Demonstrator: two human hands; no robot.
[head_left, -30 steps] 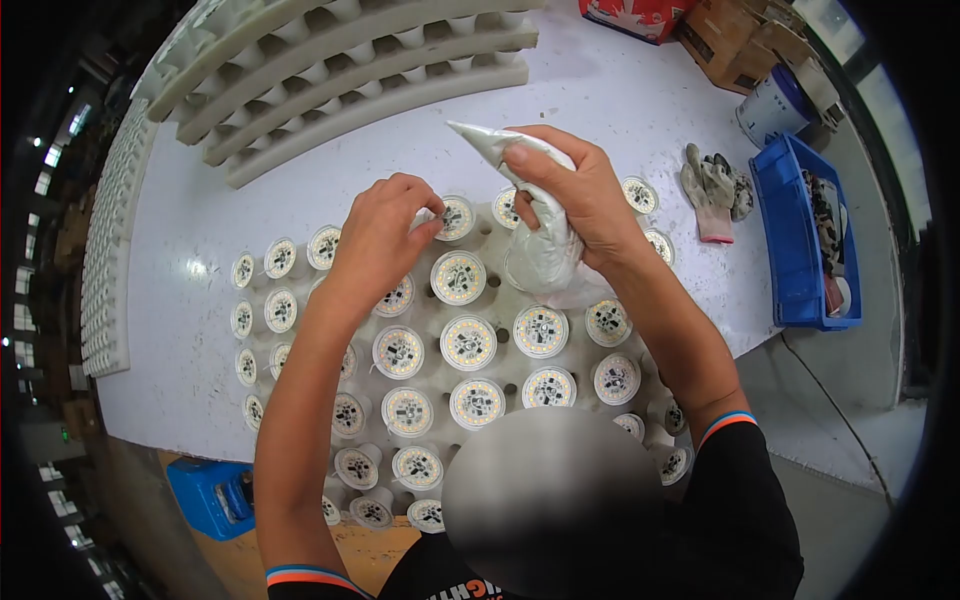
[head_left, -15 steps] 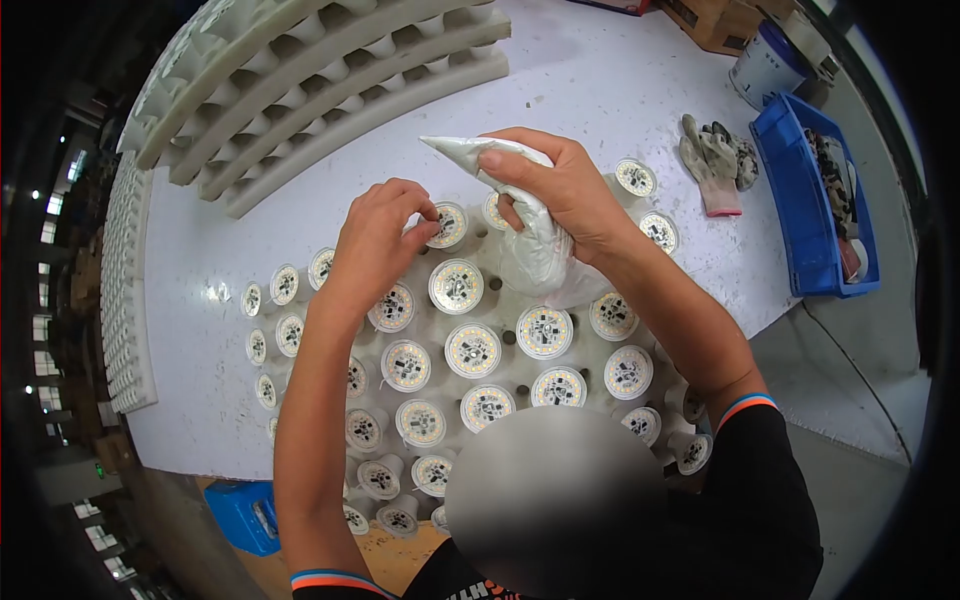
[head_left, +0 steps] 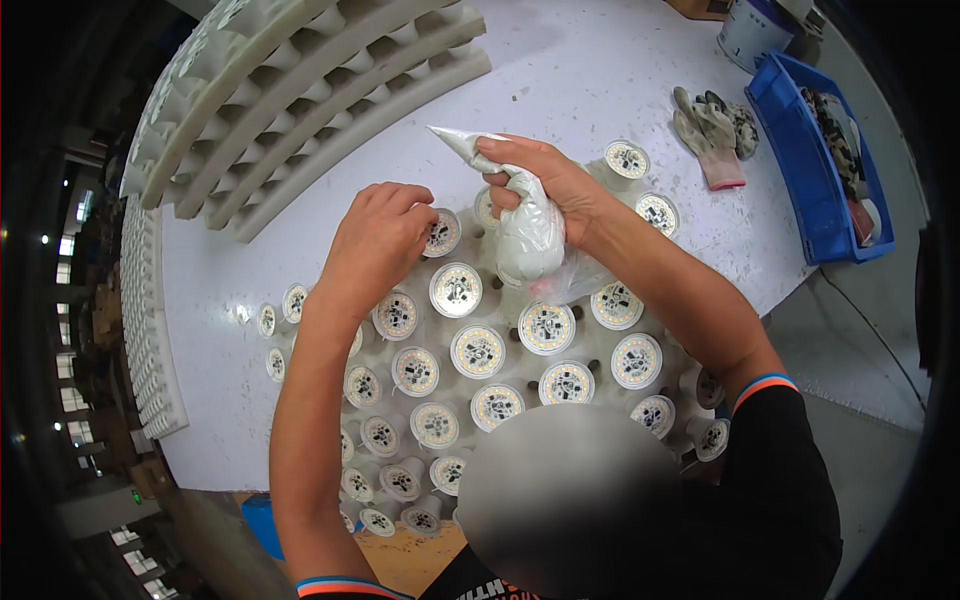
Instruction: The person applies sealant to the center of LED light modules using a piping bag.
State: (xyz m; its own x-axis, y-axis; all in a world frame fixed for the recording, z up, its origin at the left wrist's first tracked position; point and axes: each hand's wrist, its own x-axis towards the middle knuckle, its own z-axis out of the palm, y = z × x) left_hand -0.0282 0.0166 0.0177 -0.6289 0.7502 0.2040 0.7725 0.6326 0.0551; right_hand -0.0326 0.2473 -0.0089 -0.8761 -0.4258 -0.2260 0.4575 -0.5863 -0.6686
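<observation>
My right hand (head_left: 548,185) is wrapped around a piping bag (head_left: 530,240) of white paste. Its narrow tip points up and left, while the full end hangs below my fist over the bulbs. My left hand (head_left: 382,238) is closed, fingers bent, at the left edge of an LED bulb (head_left: 441,232) with a round chip board on top. The fingertips are partly hidden, so whatever they pinch cannot be made out. Several similar open LED bulbs (head_left: 478,351) stand board-up in rows in a pale holed tray (head_left: 510,368).
Pale foam trays (head_left: 370,110) with hollows are stacked at the back left. To the right lie work gloves (head_left: 712,140), beside a blue bin (head_left: 815,185) of odds and ends. A paint can (head_left: 752,38) stands behind them on the white table (head_left: 590,75).
The whole view has shifted a little. My right hand still grips the piping bag, whose full part now hangs rounder below the fist. My left hand stays at the same bulb.
</observation>
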